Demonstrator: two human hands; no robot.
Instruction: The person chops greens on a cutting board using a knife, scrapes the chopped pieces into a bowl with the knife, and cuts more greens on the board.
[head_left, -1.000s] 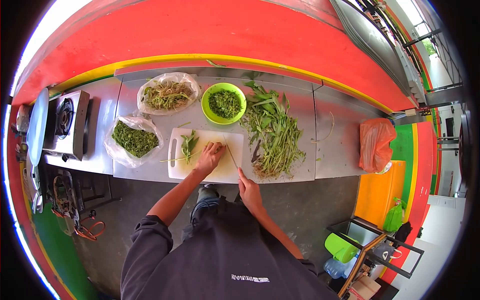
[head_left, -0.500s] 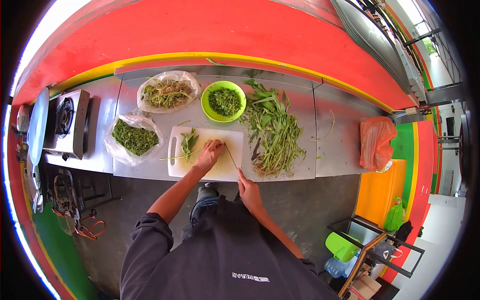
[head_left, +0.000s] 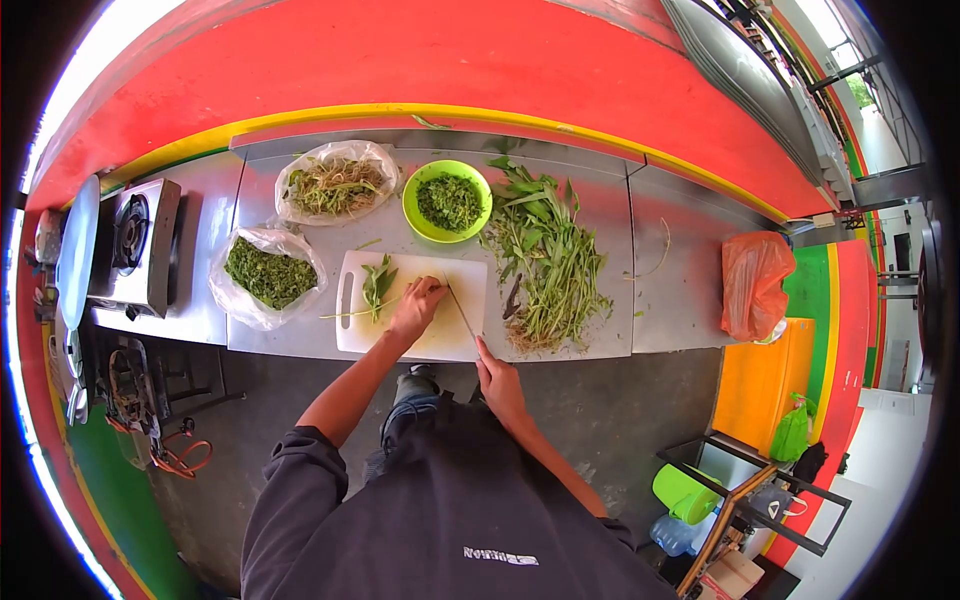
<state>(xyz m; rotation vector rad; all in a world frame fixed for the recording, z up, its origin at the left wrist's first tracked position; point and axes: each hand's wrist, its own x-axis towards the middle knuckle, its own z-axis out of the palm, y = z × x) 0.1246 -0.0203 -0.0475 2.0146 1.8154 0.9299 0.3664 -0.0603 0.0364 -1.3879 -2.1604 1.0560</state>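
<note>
My left hand (head_left: 418, 308) is closed on a leafy green stalk (head_left: 376, 286), pressed down over the white cutting board (head_left: 455, 346). The leaves and a thin stem stick out to the left of my fingers. In my right hand (head_left: 498, 378) is the handle of a knife (head_left: 465, 318); its narrow blade slants up to the left, its tip end close to my left fingertips. Just behind the board stands a green bowl (head_left: 408, 215) of chopped greens. To the right lies a loose heap of uncut leafy greens (head_left: 550, 270) with roots toward me.
Left of the board are a plastic bag of chopped greens (head_left: 270, 275) and a plastic bag of stems and roots (head_left: 335, 188). A gas stove (head_left: 135, 245) stands at the far left of the metal table (head_left: 680, 300). An orange plastic bag (head_left: 752, 288) sits at the right end.
</note>
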